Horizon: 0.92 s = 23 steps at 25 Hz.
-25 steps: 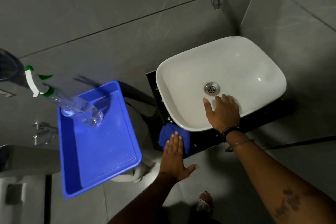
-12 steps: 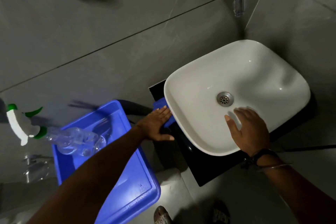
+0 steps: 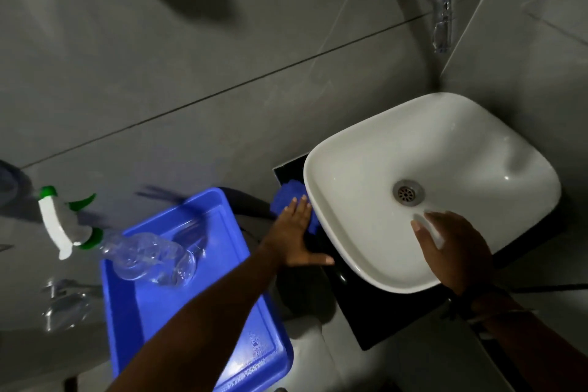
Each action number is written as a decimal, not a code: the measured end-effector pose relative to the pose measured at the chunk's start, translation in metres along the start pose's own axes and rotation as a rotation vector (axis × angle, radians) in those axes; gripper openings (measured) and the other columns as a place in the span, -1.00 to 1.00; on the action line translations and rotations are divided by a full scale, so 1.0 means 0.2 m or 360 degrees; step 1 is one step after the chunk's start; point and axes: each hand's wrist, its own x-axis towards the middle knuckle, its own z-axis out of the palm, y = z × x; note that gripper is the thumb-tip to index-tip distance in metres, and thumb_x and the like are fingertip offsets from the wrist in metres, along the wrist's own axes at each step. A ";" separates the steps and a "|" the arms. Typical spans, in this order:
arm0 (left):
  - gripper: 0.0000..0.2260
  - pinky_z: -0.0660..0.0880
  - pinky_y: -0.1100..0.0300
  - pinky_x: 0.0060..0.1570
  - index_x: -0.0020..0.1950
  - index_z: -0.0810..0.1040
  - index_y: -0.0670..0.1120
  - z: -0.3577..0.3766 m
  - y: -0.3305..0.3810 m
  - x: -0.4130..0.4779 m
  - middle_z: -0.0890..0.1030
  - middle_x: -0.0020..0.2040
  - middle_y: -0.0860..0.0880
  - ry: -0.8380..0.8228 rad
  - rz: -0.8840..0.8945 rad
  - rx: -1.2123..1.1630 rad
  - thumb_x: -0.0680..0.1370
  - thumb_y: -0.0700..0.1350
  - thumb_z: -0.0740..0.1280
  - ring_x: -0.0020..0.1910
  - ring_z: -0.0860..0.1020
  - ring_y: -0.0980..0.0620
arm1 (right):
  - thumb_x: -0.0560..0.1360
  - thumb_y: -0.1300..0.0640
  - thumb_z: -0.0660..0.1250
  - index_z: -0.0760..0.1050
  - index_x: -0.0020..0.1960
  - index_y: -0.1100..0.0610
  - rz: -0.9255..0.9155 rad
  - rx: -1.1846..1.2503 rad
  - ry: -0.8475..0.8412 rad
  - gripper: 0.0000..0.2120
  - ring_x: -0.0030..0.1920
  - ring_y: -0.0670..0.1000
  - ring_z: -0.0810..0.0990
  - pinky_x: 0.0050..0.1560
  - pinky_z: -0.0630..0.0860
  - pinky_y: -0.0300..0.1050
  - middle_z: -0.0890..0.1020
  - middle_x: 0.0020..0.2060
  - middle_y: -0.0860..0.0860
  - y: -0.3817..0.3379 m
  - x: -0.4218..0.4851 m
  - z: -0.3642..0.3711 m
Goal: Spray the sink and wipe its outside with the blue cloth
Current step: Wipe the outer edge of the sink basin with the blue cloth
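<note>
A white basin sink (image 3: 461, 149) sits on a black counter slab (image 3: 375, 321) in the wall corner. My left hand (image 3: 294, 232) lies flat, pressing the blue cloth (image 3: 288, 194) against the sink's outer left side; part of the cloth is hidden under my fingers. My right hand (image 3: 451, 248) rests palm down on the sink's near rim, fingers spread inside the bowl below the drain (image 3: 408, 192). A clear spray bottle (image 3: 127, 251) with a white and green trigger lies in a blue tray (image 3: 178, 312) at the left.
A chrome tap (image 3: 436, 0) juts from the grey tiled wall above the sink. A metal fitting (image 3: 60, 302) sticks out at the lower left. The tray sits close beside my left forearm.
My left hand has slid the blue cloth from the sink's front corner along its left outer side toward the wall. My right hand stays on the near rim. The view has shifted.
</note>
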 end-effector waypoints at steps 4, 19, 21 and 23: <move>0.23 -0.32 -0.09 0.50 0.60 -0.12 -0.19 0.24 0.31 -0.37 -0.21 0.59 -0.12 -0.0030 -0.0013 -0.0040 0.25 0.50 0.37 0.58 -0.19 -0.21 | 0.51 -0.29 0.05 0.60 -0.01 0.11 -0.0039 -0.0011 0.0026 -0.45 0.02 0.16 0.63 0.02 0.60 0.04 0.71 -0.11 0.08 0.01 0.01 -0.02; -0.25 -0.04 -0.09 0.56 0.55 0.19 -0.26 0.17 0.85 -0.77 0.11 0.59 -0.26 0.0893 -0.0086 -0.0110 0.54 0.19 0.27 0.60 0.03 -0.18 | 0.45 -0.13 0.17 0.32 0.41 0.10 -0.0498 0.0172 -0.0515 -0.41 0.43 0.23 0.34 0.43 0.30 0.18 0.32 0.45 0.09 -0.12 -0.95 0.15; -0.15 -0.20 -0.03 0.57 0.60 -0.04 -0.23 0.05 0.90 -0.61 -0.08 0.62 -0.23 0.0726 -0.0109 -0.0078 0.54 0.33 0.11 0.61 -0.16 -0.13 | 0.47 -0.19 0.09 0.01 0.56 0.09 -0.0594 0.0043 -0.0783 -0.26 0.58 0.12 -0.05 0.58 -0.05 0.15 0.01 0.58 0.06 -0.16 -0.87 0.19; -0.07 -0.23 -0.06 0.56 0.59 -0.16 -0.22 0.02 0.98 -0.42 -0.18 0.61 -0.22 0.0532 -0.0168 -0.0044 0.50 0.43 -0.01 0.60 -0.24 -0.13 | 0.44 -0.21 0.07 -0.09 0.57 0.04 -0.0690 -0.0025 -0.0858 -0.21 0.58 0.10 -0.07 0.58 -0.09 0.11 0.01 0.59 0.06 -0.15 -0.78 0.23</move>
